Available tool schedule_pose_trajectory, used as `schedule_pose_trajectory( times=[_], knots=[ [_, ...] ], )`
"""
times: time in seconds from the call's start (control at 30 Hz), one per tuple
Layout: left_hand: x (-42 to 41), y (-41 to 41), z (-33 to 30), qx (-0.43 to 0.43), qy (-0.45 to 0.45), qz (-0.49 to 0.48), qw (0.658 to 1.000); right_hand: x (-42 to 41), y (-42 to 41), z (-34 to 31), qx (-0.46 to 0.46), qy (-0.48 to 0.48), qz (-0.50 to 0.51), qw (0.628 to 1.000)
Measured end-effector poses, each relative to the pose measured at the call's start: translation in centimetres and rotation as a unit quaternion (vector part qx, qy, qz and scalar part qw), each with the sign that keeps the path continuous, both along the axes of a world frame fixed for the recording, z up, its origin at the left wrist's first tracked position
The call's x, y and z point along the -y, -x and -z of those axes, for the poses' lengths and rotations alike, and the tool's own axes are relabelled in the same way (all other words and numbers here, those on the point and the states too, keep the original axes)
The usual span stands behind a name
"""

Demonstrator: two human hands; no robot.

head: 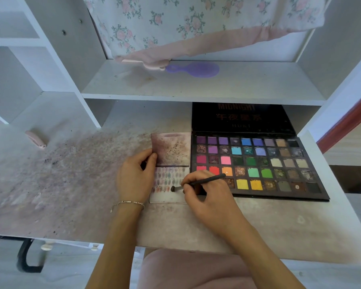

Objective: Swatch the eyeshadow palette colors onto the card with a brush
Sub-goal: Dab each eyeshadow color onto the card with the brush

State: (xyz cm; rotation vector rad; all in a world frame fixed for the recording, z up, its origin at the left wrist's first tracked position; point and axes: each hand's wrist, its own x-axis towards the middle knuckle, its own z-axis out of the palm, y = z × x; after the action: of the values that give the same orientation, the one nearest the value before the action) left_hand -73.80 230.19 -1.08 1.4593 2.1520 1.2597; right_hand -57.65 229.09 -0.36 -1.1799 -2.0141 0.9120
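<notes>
An open black eyeshadow palette [256, 165] with several rows of coloured pans lies on the desk at the right, its lid propped up behind. Just left of it lies a folded white card [171, 170] with rows of small colour swatches on its lower half and a smudged upper half. My left hand [137, 176] presses on the card's left edge. My right hand [206, 192] grips a thin dark brush [198, 182]. The brush tip touches the card at the right end of the bottom swatch row.
The white desk [71, 184] is stained with pinkish powder left of the card. A pink object [36, 138] lies at the far left. On the shelf above lie a purple hairbrush [194, 69] and a floral cloth [196, 21]. My pink-clad knee [192, 270] is below the desk edge.
</notes>
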Motion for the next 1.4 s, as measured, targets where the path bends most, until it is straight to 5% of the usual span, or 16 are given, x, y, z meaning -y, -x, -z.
schedule_pose_trajectory(
  times=[0.17,0.37,0.73,1.4],
  knots=[
    [0.0,0.0,0.0,0.002,-0.002,0.000,1.000,-0.1,0.1,0.1,-0.003,-0.015,0.010,1.000],
    [0.0,0.1,0.1,0.009,-0.001,0.002,1.000,0.0,-0.4,0.0,-0.131,-0.030,0.089,0.987],
    [-0.1,0.2,0.3,0.007,0.014,-0.002,1.000,0.9,-4.0,0.1,-0.167,-0.059,0.144,0.974],
    [0.2,0.1,0.2,-0.008,0.014,0.007,1.000,1.4,-12.5,0.2,-0.090,-0.046,0.360,0.927]
  ],
)
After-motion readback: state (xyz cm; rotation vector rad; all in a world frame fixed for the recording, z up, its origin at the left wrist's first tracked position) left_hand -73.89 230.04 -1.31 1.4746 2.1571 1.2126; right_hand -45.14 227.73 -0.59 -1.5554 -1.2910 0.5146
